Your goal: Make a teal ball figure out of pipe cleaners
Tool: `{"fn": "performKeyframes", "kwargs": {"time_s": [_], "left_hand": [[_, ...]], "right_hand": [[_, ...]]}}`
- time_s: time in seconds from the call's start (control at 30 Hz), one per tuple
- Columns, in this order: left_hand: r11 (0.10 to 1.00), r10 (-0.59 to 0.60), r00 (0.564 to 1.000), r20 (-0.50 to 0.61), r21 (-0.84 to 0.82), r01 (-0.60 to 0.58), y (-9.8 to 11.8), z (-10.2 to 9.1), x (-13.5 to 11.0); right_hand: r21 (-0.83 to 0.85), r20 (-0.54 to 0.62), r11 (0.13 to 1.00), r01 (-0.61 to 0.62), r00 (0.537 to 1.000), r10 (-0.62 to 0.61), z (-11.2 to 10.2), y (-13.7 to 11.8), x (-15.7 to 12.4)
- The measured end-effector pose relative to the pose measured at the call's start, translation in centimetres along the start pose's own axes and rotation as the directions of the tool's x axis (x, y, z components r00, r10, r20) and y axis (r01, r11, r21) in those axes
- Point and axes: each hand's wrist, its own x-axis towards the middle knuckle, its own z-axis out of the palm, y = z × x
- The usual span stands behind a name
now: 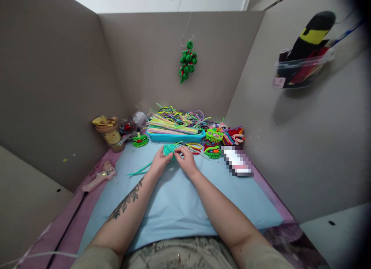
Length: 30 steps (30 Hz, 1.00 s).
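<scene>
Both of my hands meet over the middle of the light blue table cover. My left hand is closed around a teal piece of twisted pipe cleaners, thumb on its near side. Fingers of my right hand pinch at the right edge of the same piece; the exact strand between them is too small to make out. Loose teal pipe cleaners lie on the cover left of my left hand. Just behind my hands rest a few yellow and red pipe cleaners.
A blue tray heaped with pipe cleaners stands at the back. Finished green pieces sit beside it. A pink glue gun and a cup are at left, a phone at right. Grey panels enclose three sides.
</scene>
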Motion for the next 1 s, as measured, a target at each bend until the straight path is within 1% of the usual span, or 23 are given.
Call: {"fn": "performKeyframes", "kwargs": {"time_s": [0.07,0.13,0.2,0.27,0.37,0.43,0.57,0.7,0.8,1.0], "left_hand": [[1.000,-0.022,0.999,-0.040,0.021,0.023,0.0,0.1,-0.1],[0.998,-0.057,0.991,-0.123,0.022,0.060,0.0,0.2,-0.1],[0.995,-0.104,0.975,-0.197,-0.018,0.103,-0.1,0.3,0.1],[0.987,-0.153,0.963,-0.220,-0.083,0.137,-0.1,0.2,0.3],[0.971,-0.206,0.954,-0.216,-0.168,0.171,-0.2,-0.2,0.6],[0.961,-0.231,0.948,-0.218,-0.204,0.187,-0.2,-0.4,0.7],[0.952,-0.246,0.944,-0.220,-0.238,0.192,-0.4,-0.8,0.9],[0.947,-0.252,0.946,-0.203,-0.254,0.197,-0.5,-0.8,0.9],[0.947,-0.253,0.948,-0.193,-0.251,0.202,-0.6,-0.7,0.9],[0.943,-0.241,0.953,-0.181,-0.276,0.186,-0.7,-0.7,0.9]], "right_hand": [[-0.006,0.028,0.999,0.032,0.999,-0.031,0.0,0.2,0.0],[-0.012,0.051,0.998,0.067,0.996,-0.066,0.0,0.3,0.0],[-0.001,0.074,0.996,0.091,0.993,-0.090,-0.1,0.4,0.0],[0.012,0.103,0.995,0.094,0.990,-0.095,-0.1,0.4,0.0],[0.012,0.147,0.998,0.063,0.987,-0.064,-0.2,0.7,0.0],[0.032,0.177,0.999,0.018,0.984,-0.023,-0.2,1.0,-0.1],[0.132,0.196,0.985,-0.110,0.977,0.083,-0.1,1.7,0.0],[0.263,0.204,0.943,-0.205,0.967,0.153,-0.1,2.4,0.3],[0.311,0.200,0.925,-0.220,0.966,0.163,-0.1,2.7,0.5],[0.309,0.181,0.929,-0.204,0.971,0.153,0.4,2.8,0.5]]}}
